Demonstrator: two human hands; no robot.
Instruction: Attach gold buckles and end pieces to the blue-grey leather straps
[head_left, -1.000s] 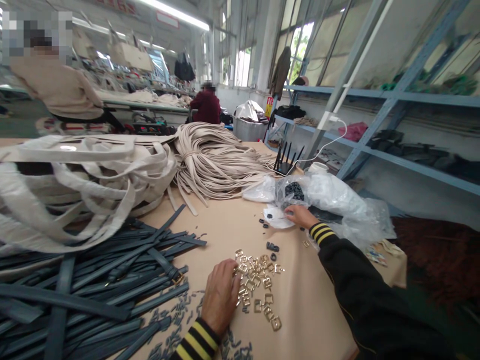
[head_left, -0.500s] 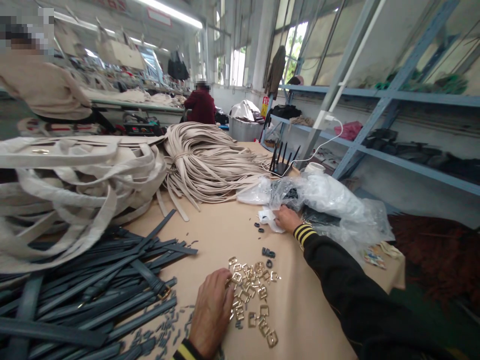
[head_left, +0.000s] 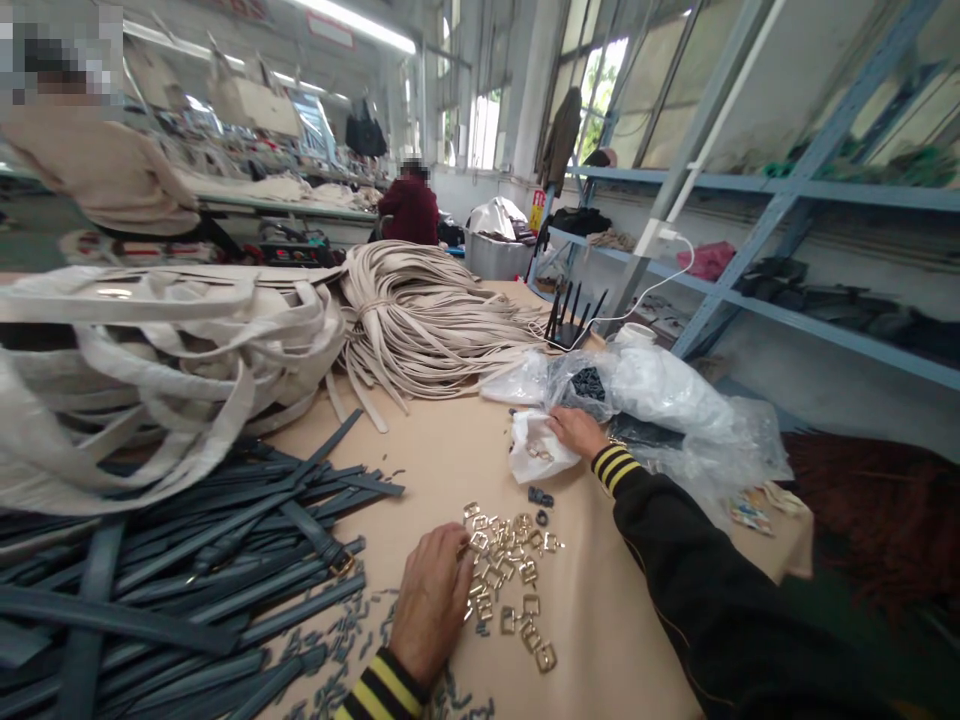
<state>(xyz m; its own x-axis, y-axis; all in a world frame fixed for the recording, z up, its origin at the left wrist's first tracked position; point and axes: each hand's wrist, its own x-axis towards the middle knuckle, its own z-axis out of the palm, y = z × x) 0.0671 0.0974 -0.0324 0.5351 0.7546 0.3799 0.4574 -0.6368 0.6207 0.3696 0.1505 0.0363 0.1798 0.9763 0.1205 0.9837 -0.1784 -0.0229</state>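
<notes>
My right hand point(head_left: 579, 432) is closed on the edge of a small white plastic bag point(head_left: 541, 455), in which a few gold pieces show. My left hand point(head_left: 433, 595) rests on the table at the left edge of a spread of gold buckles point(head_left: 504, 558); its fingertips are partly hidden, so I cannot tell whether they hold one. Small black loops point(head_left: 540, 497) sit between the bag and the buckles. To the left of my left hand lies a heap of dark straps point(head_left: 225, 580), with small dark scraps point(head_left: 330, 650) beside it.
Beige straps point(head_left: 420, 320) and looped beige strips point(head_left: 172, 390) cover the back left. Clear plastic bags point(head_left: 667, 400) and a black router point(head_left: 571, 325) stand at the back right. Blue shelving point(head_left: 840, 330) rises beyond. Two people sit farther off.
The white bag has been pulled toward me and opened out, showing gold pieces inside. My left hand stays beside the buckles. The view has shifted slightly.
</notes>
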